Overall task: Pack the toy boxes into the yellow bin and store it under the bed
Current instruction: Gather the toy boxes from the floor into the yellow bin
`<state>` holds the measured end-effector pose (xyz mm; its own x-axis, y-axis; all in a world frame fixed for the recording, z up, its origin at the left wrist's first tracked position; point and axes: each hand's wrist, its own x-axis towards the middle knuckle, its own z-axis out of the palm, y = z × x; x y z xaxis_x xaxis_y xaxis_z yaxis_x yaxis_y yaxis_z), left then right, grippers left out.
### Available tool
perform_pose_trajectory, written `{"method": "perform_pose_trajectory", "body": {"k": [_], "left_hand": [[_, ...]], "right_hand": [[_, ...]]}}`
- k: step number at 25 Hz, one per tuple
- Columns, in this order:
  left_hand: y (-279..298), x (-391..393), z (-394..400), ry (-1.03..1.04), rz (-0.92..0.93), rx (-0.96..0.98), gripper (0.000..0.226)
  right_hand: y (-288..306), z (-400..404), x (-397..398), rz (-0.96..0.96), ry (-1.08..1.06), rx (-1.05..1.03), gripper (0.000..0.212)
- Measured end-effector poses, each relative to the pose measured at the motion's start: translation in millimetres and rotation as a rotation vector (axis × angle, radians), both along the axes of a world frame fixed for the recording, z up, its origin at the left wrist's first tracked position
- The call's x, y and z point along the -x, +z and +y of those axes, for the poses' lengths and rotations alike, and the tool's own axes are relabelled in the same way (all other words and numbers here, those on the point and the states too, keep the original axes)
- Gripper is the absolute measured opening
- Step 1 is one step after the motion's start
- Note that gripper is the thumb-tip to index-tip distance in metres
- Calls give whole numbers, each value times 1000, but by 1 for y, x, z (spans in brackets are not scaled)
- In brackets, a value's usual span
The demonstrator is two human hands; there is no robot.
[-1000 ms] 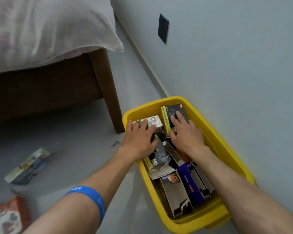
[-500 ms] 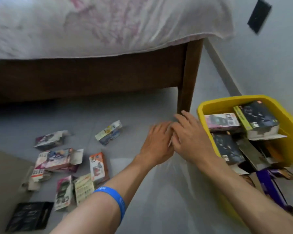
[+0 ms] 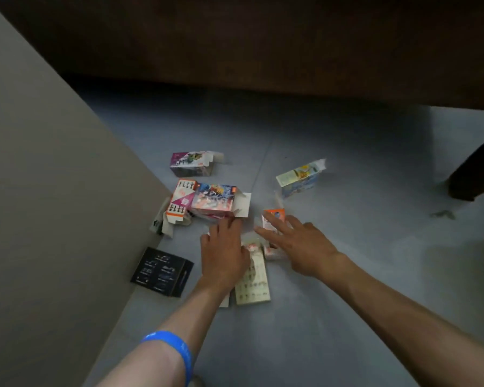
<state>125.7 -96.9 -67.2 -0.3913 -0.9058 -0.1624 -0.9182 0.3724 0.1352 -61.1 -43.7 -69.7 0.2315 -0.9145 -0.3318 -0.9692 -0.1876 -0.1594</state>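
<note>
Head view: both hands' grips spread over cream box (image 3: 253,277), long axis pointing away.

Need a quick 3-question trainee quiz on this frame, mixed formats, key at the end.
1. True or false: the left hand is lifting the black box off the floor.
2. Which toy box lies nearest the bed leg? A) purple box B) yellow-and-blue box C) black box
3. Fill in: the right hand, fingers spread, reaches over the ______ box.

Key
1. False: the black box lies alone by the beige panel; the left hand is over the cream box.
2. B, the yellow-and-blue box; the purple box is farther left.
3. Orange, the orange box.
</note>
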Motion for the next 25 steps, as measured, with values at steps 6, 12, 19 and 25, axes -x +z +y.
{"method": "perform_pose_trajectory", "body": {"k": [6, 12, 19, 25], "left_hand": [[-21, -46, -10, 270, 316, -308, 83], [-1, -35, -22, 531, 704, -415, 58], [24, -54, -18, 729, 950, -474, 33], [63, 0, -18, 626, 1172, -754, 25]], "right_hand": [[0, 0, -16, 74, -139, -71, 61], [-13, 41, -60, -93, -46, 102, 73], [-40, 60, -65, 74, -268, 6, 58], [-38, 103, -41, 1, -349, -119, 78]]}}
